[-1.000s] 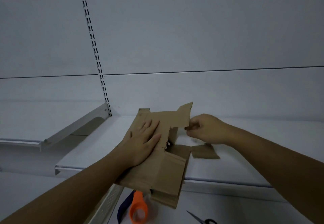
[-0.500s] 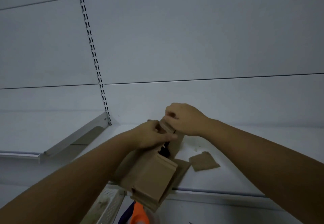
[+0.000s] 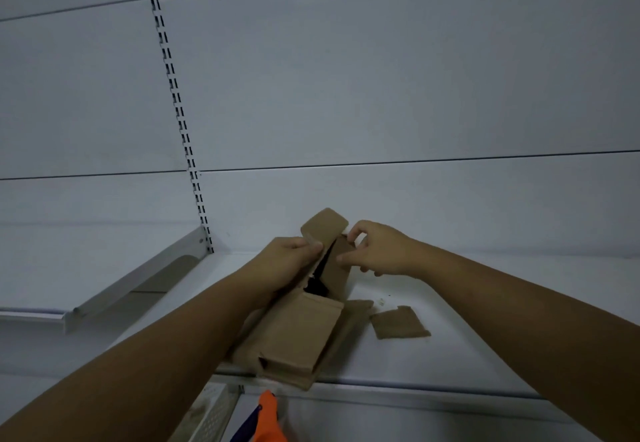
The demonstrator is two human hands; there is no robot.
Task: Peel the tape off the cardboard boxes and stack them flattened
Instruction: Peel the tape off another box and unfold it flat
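A brown cardboard box (image 3: 298, 334), partly folded, lies on the white shelf (image 3: 467, 348) with its near end over the front edge. My left hand (image 3: 284, 261) grips its far left flap, which stands up with a rounded top. My right hand (image 3: 375, 249) pinches the far right flap between thumb and fingers. A dark gap shows between the two flaps. A torn-off cardboard piece (image 3: 400, 322) lies flat on the shelf just right of the box.
An orange and dark blue tape dispenser (image 3: 266, 421) shows below the shelf's front edge. A slotted upright (image 3: 176, 109) runs up the white back wall. A lower shelf with a slanted bracket (image 3: 138, 272) sits to the left.
The cardboard lay flat under my left palm a second ago. Both hands have since lifted and folded its far flaps upright, and the hands have now spread slightly apart.
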